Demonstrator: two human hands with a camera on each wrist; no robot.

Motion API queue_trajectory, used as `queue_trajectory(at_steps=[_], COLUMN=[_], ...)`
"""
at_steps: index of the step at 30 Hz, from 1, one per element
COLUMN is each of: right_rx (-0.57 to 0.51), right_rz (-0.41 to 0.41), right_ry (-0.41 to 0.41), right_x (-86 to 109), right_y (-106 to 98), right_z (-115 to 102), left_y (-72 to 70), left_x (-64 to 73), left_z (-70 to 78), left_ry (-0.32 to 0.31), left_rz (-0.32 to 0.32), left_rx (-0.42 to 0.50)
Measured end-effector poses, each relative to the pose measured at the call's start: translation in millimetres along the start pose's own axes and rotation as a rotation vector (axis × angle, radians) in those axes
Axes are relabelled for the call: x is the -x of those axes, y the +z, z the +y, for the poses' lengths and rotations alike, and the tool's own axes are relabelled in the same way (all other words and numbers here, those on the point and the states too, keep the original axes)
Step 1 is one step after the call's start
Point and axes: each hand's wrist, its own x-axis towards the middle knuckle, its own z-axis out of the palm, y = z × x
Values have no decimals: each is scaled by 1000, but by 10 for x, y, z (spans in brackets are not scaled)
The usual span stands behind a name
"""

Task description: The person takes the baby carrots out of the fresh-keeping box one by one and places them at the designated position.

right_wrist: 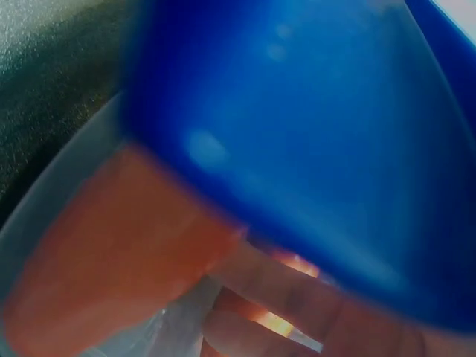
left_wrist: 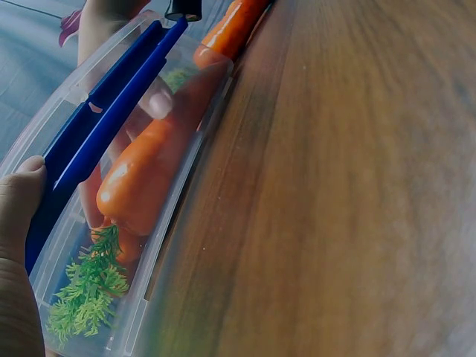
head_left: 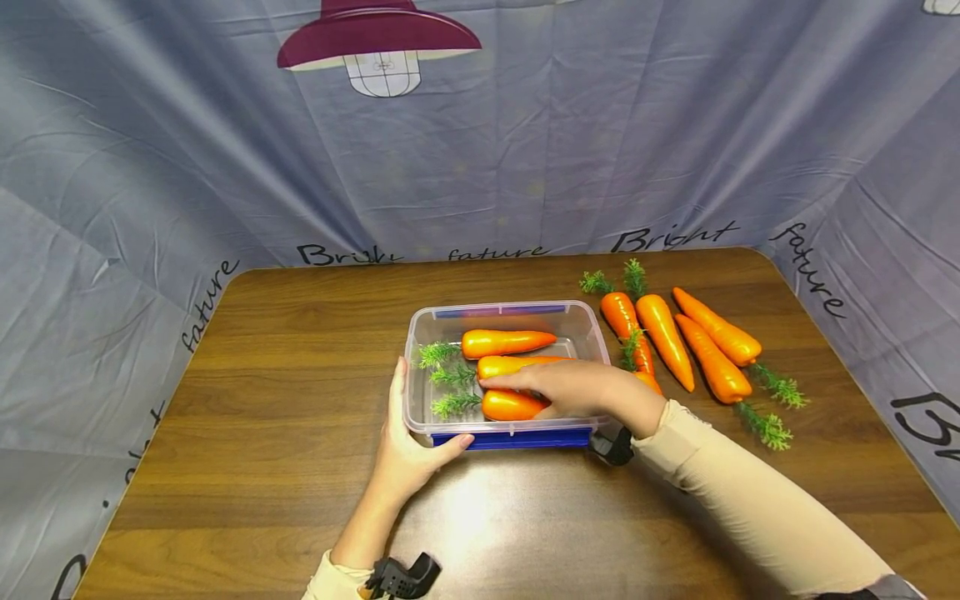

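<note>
Creased grey-blue cloth [head_left: 480, 183], printed with dark lettering, hangs beyond a wood-grained table [head_left: 292, 375] with a bright glare at its near side. At mid-table sits a clear plastic box [head_left: 480, 427] with rounded corners and a glossy blue latch [head_left: 525, 438] on its near wall. Inside, side by side, lie three smooth, tapered pieces: far carrot [head_left: 502, 342], middle carrot [head_left: 517, 365] and near carrot [head_left: 510, 405], their feathery green tops [head_left: 453, 406] to the left. Left hand [head_left: 411, 458] spreads wide about the near left corner, thumb straight against the latch. Right hand [head_left: 577, 385] reaches into the box and holds the near carrot between thumb and fingers. Further glossy carrots [head_left: 665, 342], one ridged, lie to the right.
</note>
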Motion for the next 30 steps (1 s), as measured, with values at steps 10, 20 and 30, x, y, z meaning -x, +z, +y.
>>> queue_trajectory(at_steps=[10, 20, 30], right_rx=[16, -83, -145], right_rz=[8, 46, 61], right_ry=[26, -19, -24], right_x=[12, 23, 41], right_y=[34, 12, -14], right_z=[17, 2, 11], left_y=[4, 11, 5], left_x=[-3, -38, -63], left_z=[-18, -239, -363], left_ry=[1, 22, 79], left_rz=[3, 14, 12], left_rx=[0, -22, -50])
